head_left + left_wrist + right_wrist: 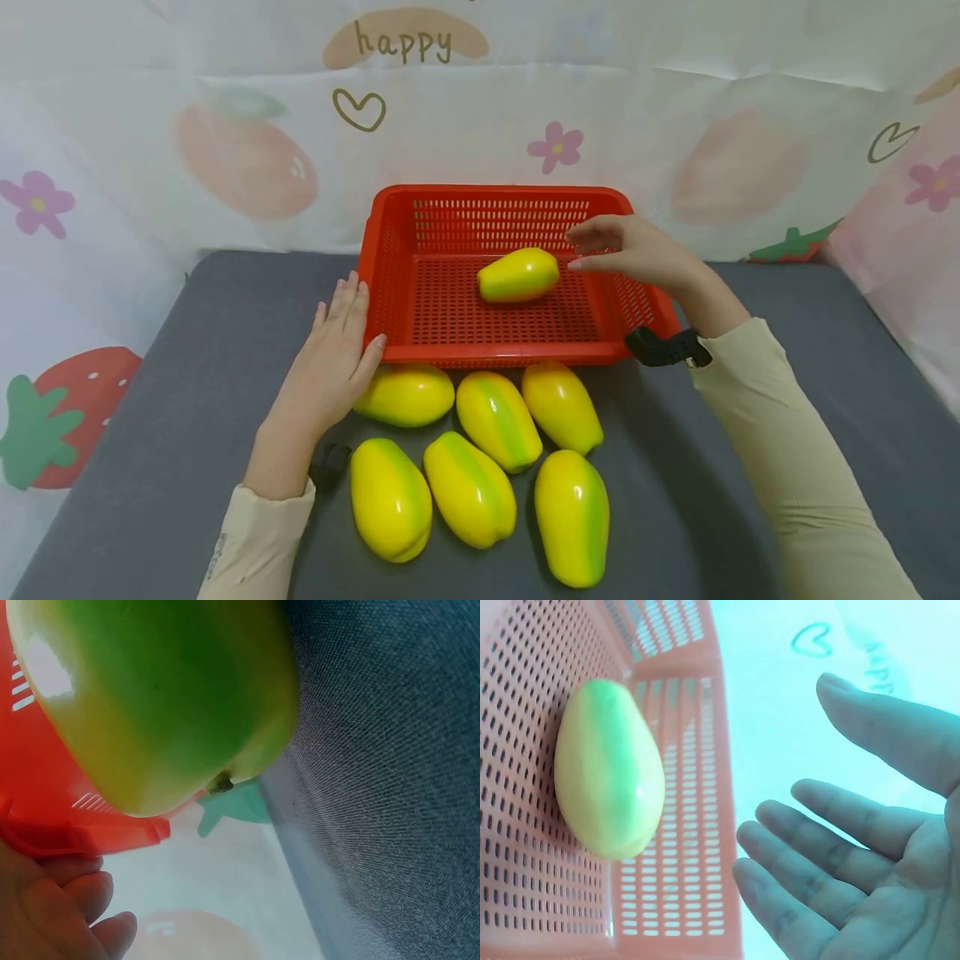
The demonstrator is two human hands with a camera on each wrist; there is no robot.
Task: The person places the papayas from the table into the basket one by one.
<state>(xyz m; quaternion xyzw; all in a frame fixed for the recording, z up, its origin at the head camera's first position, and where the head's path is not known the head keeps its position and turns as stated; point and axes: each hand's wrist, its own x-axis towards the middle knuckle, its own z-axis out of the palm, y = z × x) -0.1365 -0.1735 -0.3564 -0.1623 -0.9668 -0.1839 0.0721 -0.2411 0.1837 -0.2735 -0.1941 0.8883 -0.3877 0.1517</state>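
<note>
A yellow-green papaya (519, 275) lies on its side in the red slotted basket (495, 353), and it also shows in the right wrist view. My right hand (637, 250) hovers over the basket's right side, fingers spread and apart from that papaya; its palm (900, 900) holds nothing. My left hand (330, 350) rests with straight fingers against the basket's left wall, thumb at the front corner. Just beside it another papaya (408, 396) lies at the basket's front. In the left wrist view a papaya (172, 697) fills the upper left, with the left fingertips below it by the basket.
Several more papayas, among them one at the front right (572, 518), lie in two rough rows on the grey cloth (202, 375) before the basket. A printed curtain (465, 125) hangs right behind the basket. Each wrist wears a black strap device (663, 346).
</note>
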